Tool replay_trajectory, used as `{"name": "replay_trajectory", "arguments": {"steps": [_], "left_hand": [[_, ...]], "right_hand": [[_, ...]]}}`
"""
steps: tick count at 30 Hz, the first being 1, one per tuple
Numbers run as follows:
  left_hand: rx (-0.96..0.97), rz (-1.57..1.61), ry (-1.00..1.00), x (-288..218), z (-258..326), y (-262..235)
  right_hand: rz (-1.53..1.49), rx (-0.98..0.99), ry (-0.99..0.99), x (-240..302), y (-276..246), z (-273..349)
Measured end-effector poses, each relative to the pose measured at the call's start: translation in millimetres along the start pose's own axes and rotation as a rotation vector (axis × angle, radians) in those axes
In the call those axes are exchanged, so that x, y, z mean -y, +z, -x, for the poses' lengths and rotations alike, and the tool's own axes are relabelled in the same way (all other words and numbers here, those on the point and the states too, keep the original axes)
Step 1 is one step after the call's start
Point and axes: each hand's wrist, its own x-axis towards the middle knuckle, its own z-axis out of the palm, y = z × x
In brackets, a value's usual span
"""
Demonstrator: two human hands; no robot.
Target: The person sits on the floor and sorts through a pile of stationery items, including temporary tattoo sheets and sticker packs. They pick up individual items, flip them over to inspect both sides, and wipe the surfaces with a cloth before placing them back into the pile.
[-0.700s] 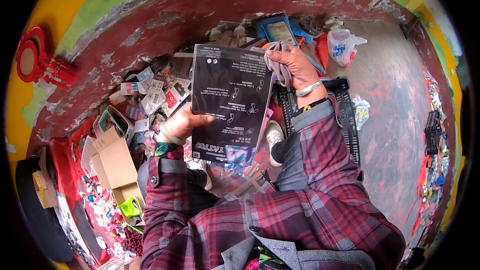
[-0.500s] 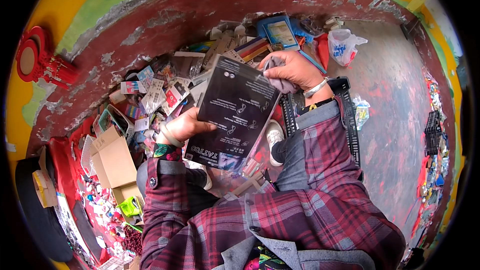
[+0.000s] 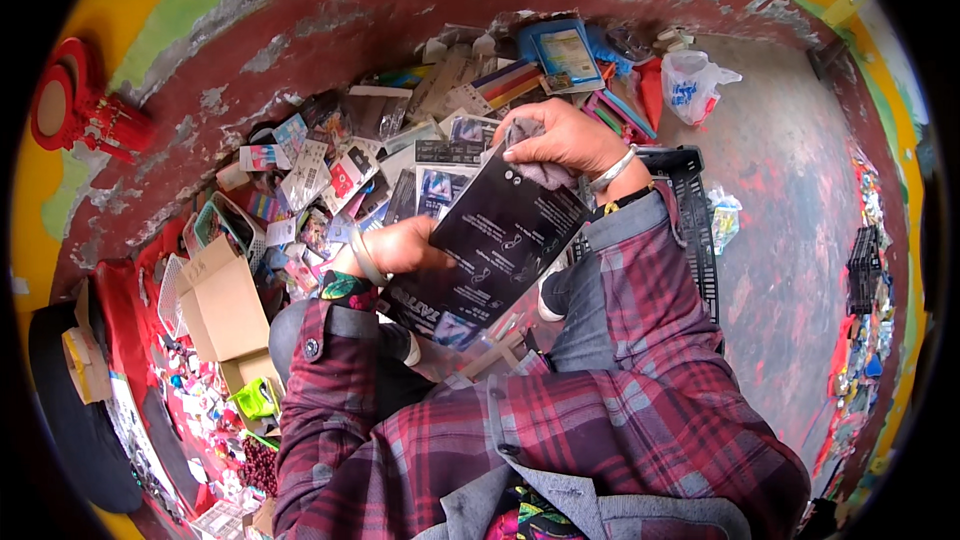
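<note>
A flat black package (image 3: 490,240) with white print and a glossy surface is held slanting in front of me, above my knees. My left hand (image 3: 405,245) grips its left edge, thumb on the face and fingers behind. A crumpled grey cloth (image 3: 548,174) is bunched in my right hand (image 3: 568,138), which presses it against the package's upper corner. Beyond the package, several similar dark packages with pictures (image 3: 440,185) lie in the pile.
Mixed flat packages (image 3: 310,180) heap against the peeling red wall. Right of my leg is a black plastic crate (image 3: 690,215). A white plastic bag (image 3: 690,85) lies farther back. To the left are a cardboard box (image 3: 222,305), a white basket (image 3: 172,300) and red stools (image 3: 80,105).
The package has tipped and shifted right and down, uncovering more of the pile behind. My right hand has moved left with the cloth to the upper corner; my left hand went slightly right.
</note>
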Motion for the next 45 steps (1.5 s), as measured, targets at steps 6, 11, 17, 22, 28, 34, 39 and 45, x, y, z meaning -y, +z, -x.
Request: {"name": "replay_trajectory", "arguments": {"steps": [6, 11, 17, 22, 28, 34, 39, 45], "left_hand": [[-0.728, -0.072, 0.478, -3.6, 9.5, -22.1], [-1.528, 0.141, 0.910, 19.7, -8.1, -61.5], [-0.482, 1.131, 0.881, 9.4, -11.5, -31.0], [-0.452, 1.213, 1.061, 1.9, -1.7, -32.8], [-0.631, 1.135, 1.009, 5.4, 15.4, -39.9], [-0.553, 1.082, 1.134, 7.6, 27.6, -46.4], [-0.414, 1.155, 1.128, -8.5, 22.9, -23.7], [-0.290, 1.146, 1.180, -13.1, 1.4, -4.2]], "right_hand": [[0.094, -0.288, -0.128, 14.6, -13.4, 17.3], [0.340, -0.597, -0.387, 24.6, 19.0, 14.6], [1.133, -0.555, -1.064, 6.6, 78.2, 5.2], [1.202, -0.301, -1.227, 0.3, 117.8, 12.6], [1.247, -0.149, -1.248, -2.9, 135.1, 15.8], [0.524, 0.054, -0.829, 14.5, 110.5, 13.6], [-0.118, -0.494, -0.591, 14.8, 86.8, 1.7], [0.699, -0.184, -0.673, -15.5, 130.1, -10.5]]}}
